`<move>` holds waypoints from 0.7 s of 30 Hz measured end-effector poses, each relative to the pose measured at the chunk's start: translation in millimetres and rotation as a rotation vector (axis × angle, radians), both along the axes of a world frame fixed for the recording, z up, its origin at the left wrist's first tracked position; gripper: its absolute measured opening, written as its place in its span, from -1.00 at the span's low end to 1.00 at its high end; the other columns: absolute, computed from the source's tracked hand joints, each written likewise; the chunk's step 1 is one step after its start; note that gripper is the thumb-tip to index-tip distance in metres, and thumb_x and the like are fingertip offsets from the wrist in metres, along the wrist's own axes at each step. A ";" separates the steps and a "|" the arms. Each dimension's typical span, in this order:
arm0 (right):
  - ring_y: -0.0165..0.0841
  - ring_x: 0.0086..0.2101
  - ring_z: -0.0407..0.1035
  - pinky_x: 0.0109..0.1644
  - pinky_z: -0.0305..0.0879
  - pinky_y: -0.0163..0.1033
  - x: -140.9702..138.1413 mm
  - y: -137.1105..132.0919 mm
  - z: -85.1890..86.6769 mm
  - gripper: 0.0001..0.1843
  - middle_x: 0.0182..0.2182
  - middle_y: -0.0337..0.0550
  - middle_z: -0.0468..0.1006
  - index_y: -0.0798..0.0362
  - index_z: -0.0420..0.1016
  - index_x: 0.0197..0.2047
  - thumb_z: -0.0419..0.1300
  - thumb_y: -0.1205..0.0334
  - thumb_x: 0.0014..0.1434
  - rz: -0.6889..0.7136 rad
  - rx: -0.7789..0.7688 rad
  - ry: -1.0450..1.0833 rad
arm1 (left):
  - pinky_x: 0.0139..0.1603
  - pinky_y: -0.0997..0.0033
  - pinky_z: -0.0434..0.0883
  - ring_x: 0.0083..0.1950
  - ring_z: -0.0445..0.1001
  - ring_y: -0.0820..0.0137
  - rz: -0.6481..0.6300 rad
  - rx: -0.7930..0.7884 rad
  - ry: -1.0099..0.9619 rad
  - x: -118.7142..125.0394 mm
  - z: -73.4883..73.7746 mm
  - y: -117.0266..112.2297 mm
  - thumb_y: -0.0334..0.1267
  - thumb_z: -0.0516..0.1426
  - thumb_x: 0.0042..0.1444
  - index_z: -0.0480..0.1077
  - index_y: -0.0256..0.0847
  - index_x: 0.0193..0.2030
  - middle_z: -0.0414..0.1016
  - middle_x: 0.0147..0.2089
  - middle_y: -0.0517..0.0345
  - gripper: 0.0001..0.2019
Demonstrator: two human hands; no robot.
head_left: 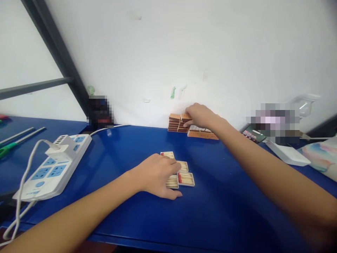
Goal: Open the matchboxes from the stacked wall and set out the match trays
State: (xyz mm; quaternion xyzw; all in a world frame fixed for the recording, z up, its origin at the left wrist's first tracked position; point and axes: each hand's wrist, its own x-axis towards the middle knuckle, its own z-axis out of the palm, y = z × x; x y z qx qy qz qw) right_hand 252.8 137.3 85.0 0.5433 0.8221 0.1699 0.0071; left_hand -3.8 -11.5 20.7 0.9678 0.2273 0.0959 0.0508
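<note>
My left hand point(156, 174) lies over several small open trays of red-tipped matches point(186, 179) in the middle of the blue table. Its thumb is apart from the fingers, and it partly covers the trays. Against the wall stands a stack of orange-and-brown matchboxes point(174, 123). With thumb and fingers my right hand point(198, 114) grips a matchbox point(185, 117) at the top of this stack's right side. Below that hand, a row of matchboxes point(201, 133) continues to the right, partly hidden by the wrist.
A white power strip point(56, 172) with a plugged-in adapter and cable sits at the left. Farther left lie a green-handled tool point(7, 149) and metal rods. To the right are a white box point(288, 154), a dark card point(254, 133) and a blurred-out item. The white wall point(158, 52) rises behind.
</note>
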 end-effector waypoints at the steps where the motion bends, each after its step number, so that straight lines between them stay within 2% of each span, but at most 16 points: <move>1: -0.14 -0.26 0.42 -0.29 0.18 -0.16 -1.2 -0.4 -0.7 -0.61 -0.24 0.06 0.58 0.07 0.52 -0.22 0.44 -0.07 0.15 -0.001 -0.005 -0.001 | -0.37 0.29 0.30 -0.32 0.53 0.27 -0.002 0.003 0.000 -0.1 -0.4 -0.1 0.19 0.29 0.05 0.33 -0.15 -0.31 0.56 -0.28 0.15 -0.56; 4: -0.16 -0.28 0.44 -0.29 0.18 -0.17 -5.8 -1.0 -2.4 -0.64 -0.20 0.07 0.59 0.07 0.51 -0.19 0.39 -0.06 0.21 0.007 -0.033 -0.017 | -0.36 0.29 0.31 -0.30 0.54 0.27 -0.005 0.009 -0.005 -0.5 -0.4 -0.3 0.21 0.27 0.07 0.34 -0.15 -0.29 0.57 -0.26 0.13 -0.55; 7: -0.16 -0.28 0.44 -0.28 0.18 -0.17 -11.4 -2.4 -2.1 -0.67 -0.23 0.08 0.59 0.07 0.51 -0.25 0.37 -0.05 0.23 0.025 -0.057 -0.059 | -0.37 0.28 0.29 -0.30 0.54 0.26 -0.001 0.007 -0.009 -0.9 0.4 -0.1 0.24 0.26 0.07 0.35 -0.15 -0.30 0.56 -0.27 0.14 -0.54; 11: -0.18 -0.32 0.43 -0.29 0.18 -0.18 -18.4 -3.6 0.1 -0.68 -0.33 0.00 0.60 0.03 0.51 -0.35 0.40 -0.03 0.19 0.032 -0.089 -0.077 | -0.39 0.29 0.25 -0.33 0.52 0.28 0.002 0.005 -0.012 -1.3 0.4 0.8 0.24 0.26 0.08 0.36 -0.16 -0.32 0.55 -0.30 0.15 -0.54; 14: -0.18 -0.33 0.43 -0.31 0.17 -0.18 -19.9 -3.4 4.9 -0.69 -0.34 0.01 0.60 0.05 0.51 -0.36 0.43 0.00 0.16 0.009 -0.099 -0.077 | -0.38 0.32 0.23 -0.34 0.50 0.30 -0.002 0.007 -0.020 -1.8 1.1 2.1 0.23 0.25 0.11 0.35 -0.16 -0.33 0.53 -0.33 0.15 -0.54; 17: -0.15 -0.31 0.43 -0.31 0.15 -0.17 -12.2 -7.1 15.3 -0.71 -0.32 0.04 0.58 0.06 0.51 -0.32 0.40 0.03 0.19 -0.001 -0.051 -0.052 | -0.39 0.34 0.19 -0.36 0.47 0.32 0.001 0.012 -0.037 -2.6 3.3 3.6 0.27 0.23 0.13 0.34 -0.16 -0.32 0.50 -0.34 0.15 -0.51; 21: -0.18 -0.37 0.39 -0.33 0.12 -0.16 8.8 -30.4 22.4 -0.63 -0.40 -0.04 0.53 0.01 0.45 -0.36 0.37 -0.10 0.20 0.002 0.003 0.101 | -0.40 0.34 0.18 -0.39 0.43 0.34 0.035 0.046 -0.108 -3.5 4.6 4.8 0.41 0.16 0.13 0.36 -0.17 -0.25 0.46 -0.35 0.16 -0.41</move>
